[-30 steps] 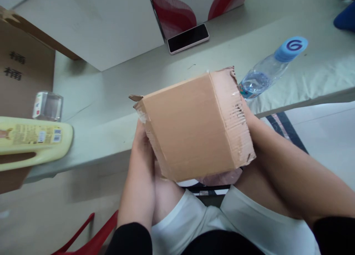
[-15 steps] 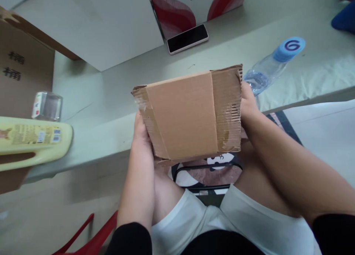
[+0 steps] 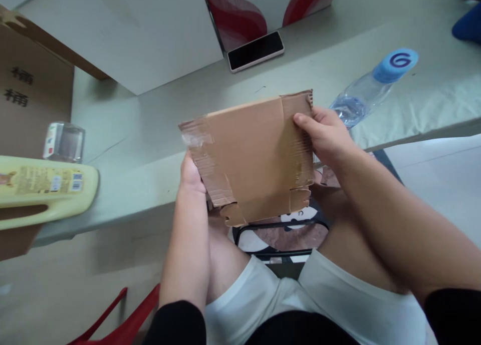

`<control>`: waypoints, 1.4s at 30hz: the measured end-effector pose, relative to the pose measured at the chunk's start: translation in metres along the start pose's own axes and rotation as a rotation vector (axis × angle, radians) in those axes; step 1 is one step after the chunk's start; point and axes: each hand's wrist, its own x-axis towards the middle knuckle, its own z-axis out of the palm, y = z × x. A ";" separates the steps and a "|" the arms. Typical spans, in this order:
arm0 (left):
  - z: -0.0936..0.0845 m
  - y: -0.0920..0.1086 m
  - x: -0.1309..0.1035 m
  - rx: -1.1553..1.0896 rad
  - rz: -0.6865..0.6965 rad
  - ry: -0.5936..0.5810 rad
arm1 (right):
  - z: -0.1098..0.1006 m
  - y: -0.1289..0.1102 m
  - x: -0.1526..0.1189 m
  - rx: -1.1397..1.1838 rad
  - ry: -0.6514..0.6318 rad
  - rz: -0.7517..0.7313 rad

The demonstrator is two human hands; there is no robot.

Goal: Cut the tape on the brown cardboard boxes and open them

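A brown cardboard box [image 3: 251, 154], seen as a flat panel with creased, rough-edged side flaps, is held up over my lap at the table's front edge. My right hand [image 3: 328, 132] grips its right edge, thumb lying on the face and the other fingers behind. At the left edge is my left hand [image 3: 191, 174], holding from the side and behind; most of its fingers are hidden by the cardboard. Small notched tabs show along the lower edge. Just past my right hand a clear bottle [image 3: 353, 104] with a blue cap stands on the table.
A phone [image 3: 255, 51] lies before a red and white carton [image 3: 270, 9] and a large white box [image 3: 124, 34]. On the left are a clear plastic container [image 3: 64, 142], a yellow jug [image 3: 48, 192] and a brown carton [image 3: 33, 84]. A red stool [image 3: 131, 315] is below left.
The cardboard box has tilted, so its face looks flatter and the notched lower tabs show. My right thumb has come round onto the front of the right flap.
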 end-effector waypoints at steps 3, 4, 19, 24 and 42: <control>0.010 0.007 -0.008 -0.064 -0.031 -0.099 | 0.000 0.002 0.001 -0.005 0.036 -0.020; 0.013 0.009 -0.011 -0.069 -0.007 -0.108 | 0.000 0.003 0.002 -0.003 0.051 -0.030; -0.033 0.027 0.001 -0.123 0.440 0.178 | 0.000 -0.005 -0.002 -0.235 -0.149 0.050; -0.028 0.030 0.008 -0.306 0.340 0.319 | 0.023 -0.012 -0.013 -0.026 -0.207 0.039; -0.009 0.012 0.022 -0.330 0.196 0.620 | 0.056 -0.006 -0.030 -0.142 -0.214 0.289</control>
